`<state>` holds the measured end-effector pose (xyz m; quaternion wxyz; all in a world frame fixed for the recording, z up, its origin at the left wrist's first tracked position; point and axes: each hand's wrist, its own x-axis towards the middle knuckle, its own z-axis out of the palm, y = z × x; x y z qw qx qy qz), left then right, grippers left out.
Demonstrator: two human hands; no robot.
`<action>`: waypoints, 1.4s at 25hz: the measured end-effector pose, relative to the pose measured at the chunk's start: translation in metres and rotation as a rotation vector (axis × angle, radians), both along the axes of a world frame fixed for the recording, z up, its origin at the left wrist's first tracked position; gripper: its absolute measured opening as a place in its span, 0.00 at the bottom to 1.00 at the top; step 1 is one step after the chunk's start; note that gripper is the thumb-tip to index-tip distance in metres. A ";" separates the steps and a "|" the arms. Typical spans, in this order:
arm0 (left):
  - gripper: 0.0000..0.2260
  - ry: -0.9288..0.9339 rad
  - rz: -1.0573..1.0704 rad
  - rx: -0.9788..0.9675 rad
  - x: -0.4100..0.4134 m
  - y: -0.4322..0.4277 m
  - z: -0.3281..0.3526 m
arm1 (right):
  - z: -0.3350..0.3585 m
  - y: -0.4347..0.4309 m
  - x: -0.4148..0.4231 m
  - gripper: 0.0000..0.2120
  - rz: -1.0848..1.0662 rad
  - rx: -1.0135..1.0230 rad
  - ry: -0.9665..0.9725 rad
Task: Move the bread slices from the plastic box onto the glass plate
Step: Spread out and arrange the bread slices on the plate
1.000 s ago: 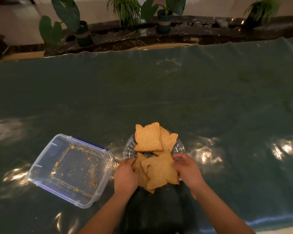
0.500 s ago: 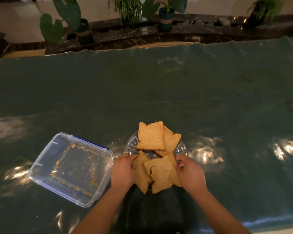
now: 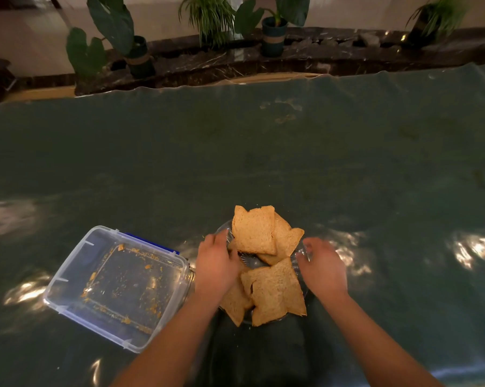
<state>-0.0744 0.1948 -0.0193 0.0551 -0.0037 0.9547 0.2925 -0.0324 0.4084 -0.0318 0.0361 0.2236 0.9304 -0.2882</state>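
The glass plate (image 3: 250, 261) sits on the green table cover close to me, with several brown bread slices fanned over it. One slice (image 3: 253, 229) lies at the far side and another (image 3: 276, 294) at the near side, overhanging the rim. My left hand (image 3: 216, 265) is curled around the plate's left rim. My right hand (image 3: 321, 265) grips the right rim, fingertips on the glass. The clear plastic box (image 3: 118, 286) stands to the left of the plate, holding only crumbs.
The green cover (image 3: 263, 163) stretches wide beyond and to the right of the plate. Potted plants (image 3: 135, 51) line a dark stone ledge past the table's far edge. A blue clip (image 3: 152, 241) shows on the box's far side.
Both hands have left the near bread slices and slid forward along the plate's sides to its rim. The slices and the box stay where they were.
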 end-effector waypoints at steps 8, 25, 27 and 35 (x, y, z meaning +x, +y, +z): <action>0.16 -0.332 0.148 0.056 -0.056 0.017 -0.008 | -0.005 0.011 -0.061 0.22 0.099 0.024 -0.156; 0.08 -0.335 0.405 0.409 -0.049 -0.016 -0.007 | 0.008 0.028 -0.072 0.11 -0.039 -0.183 0.153; 0.08 -0.302 0.303 0.279 -0.050 -0.017 -0.006 | 0.006 0.030 -0.071 0.14 -0.017 -0.188 0.084; 0.05 -0.354 0.460 0.461 -0.042 -0.021 0.000 | 0.006 0.033 -0.073 0.20 0.039 -0.118 -0.056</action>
